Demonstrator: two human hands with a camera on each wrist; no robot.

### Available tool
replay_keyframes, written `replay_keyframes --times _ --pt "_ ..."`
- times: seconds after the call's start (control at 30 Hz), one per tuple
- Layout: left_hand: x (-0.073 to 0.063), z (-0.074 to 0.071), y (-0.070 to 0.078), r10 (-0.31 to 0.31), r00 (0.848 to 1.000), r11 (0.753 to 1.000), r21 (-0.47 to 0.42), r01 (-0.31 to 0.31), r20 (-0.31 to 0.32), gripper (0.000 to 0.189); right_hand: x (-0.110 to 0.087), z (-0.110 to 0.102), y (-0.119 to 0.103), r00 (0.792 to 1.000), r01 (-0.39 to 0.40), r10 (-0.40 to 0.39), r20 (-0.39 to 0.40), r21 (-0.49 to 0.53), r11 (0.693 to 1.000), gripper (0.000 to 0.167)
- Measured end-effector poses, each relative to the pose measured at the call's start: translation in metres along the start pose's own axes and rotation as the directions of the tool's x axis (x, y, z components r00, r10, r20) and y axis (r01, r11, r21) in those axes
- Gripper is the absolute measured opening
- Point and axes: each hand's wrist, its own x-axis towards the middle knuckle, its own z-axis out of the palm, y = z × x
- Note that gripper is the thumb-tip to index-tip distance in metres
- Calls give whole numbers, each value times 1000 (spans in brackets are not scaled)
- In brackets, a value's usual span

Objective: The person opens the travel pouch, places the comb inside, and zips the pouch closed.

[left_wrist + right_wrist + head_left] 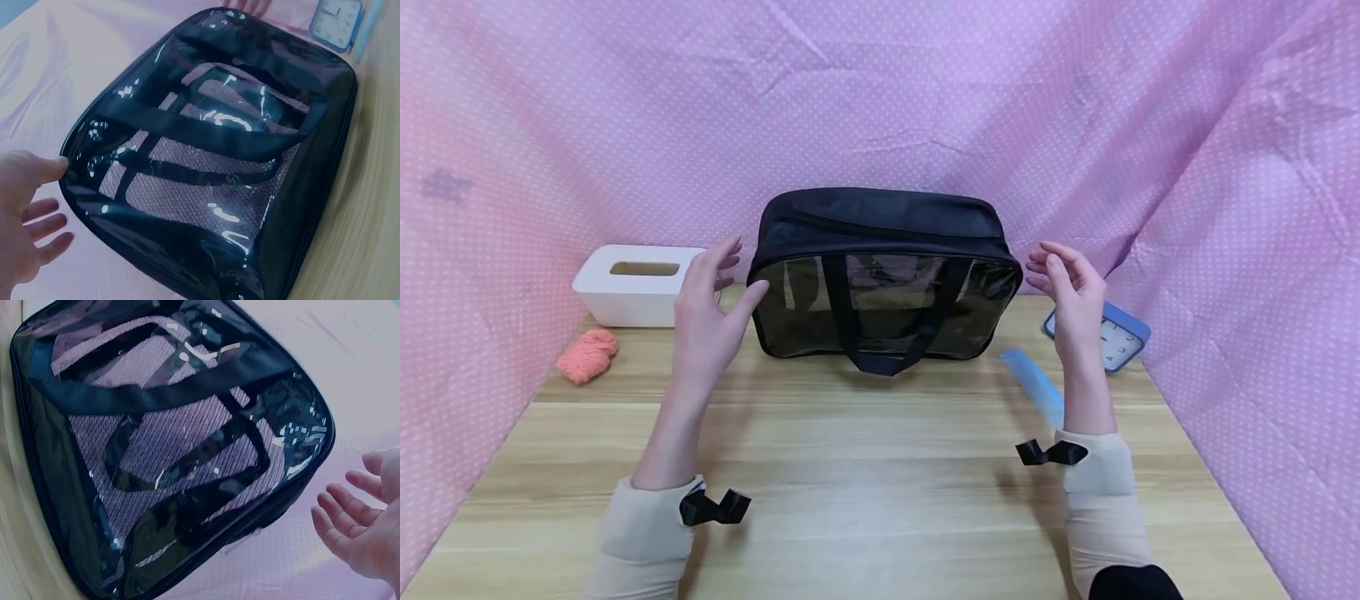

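A black bag (887, 225) with see-through sides and a dark strap handle (880, 364) stands upright at the back of the table. At its left end is my left hand (709, 312), thumb apart from the loosely bent fingers, holding nothing. In the left wrist view the thumb tip (57, 167) lies at the bag's edge; whether it touches, I cannot tell. My right hand (1070, 287) is held off the bag's right end, palm toward it, fingers relaxed. The right wrist view shows a gap between those fingers (340, 515) and the bag (169, 444).
A white tissue box (640, 292) and a coral yarn skein (587, 357) lie on the left of the wooden table (865, 492). To the right are a light blue comb (1033, 387) and a blue square clock (1123, 337), partly behind my right hand. Pink dotted cloth (880, 100) hangs around the table.
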Motion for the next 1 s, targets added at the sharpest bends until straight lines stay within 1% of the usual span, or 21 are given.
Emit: replay_keyframes --times 0.07,0.13,0.23,0.37,0.5,0.6,0.7,0.77,0.83,0.9,1.0 --pt "1 -2 -4 -43 998 999 -9 43 39 59 2 -1 3 999 -50 50 8 14 999 32" --pt "1 -3 -7 -69 995 998 -9 70 75 59 3 -2 6 995 -98 97 32 22 995 32" --pt "0 -4 -10 -102 987 995 -8 103 123 59 4 -5 11 984 -160 160 76 3 987 32" --pt "1 -3 -14 -138 977 990 -9 142 162 56 3 -7 19 962 -242 245 118 -43 969 25" --pt "2 0 -19 -164 967 986 26 162 193 51 2 -9 25 937 -302 323 131 -155 941 17" --pt "2 2 -23 -171 964 985 56 163 204 45 1 -8 29 919 -325 366 146 -242 914 13" --pt "2 4 -27 -173 964 984 76 161 203 42 0 -8 32 893 -361 417 171 -280 889 10" --pt "1 4 -28 -171 965 984 86 157 200 41 0 -8 35 875 -385 446 190 -288 877 13" --pt "1 4 -29 -170 966 983 95 154 196 40 1 -8 38 861 -397 466 203 -303 866 16" --pt "2 4 -30 -167 967 984 101 150 194 39 1 -8 40 856 -399 474 207 -319 859 19" --pt "1 4 -31 -169 966 983 102 152 196 38 1 -7 43 858 -395 472 203 -329 858 18"
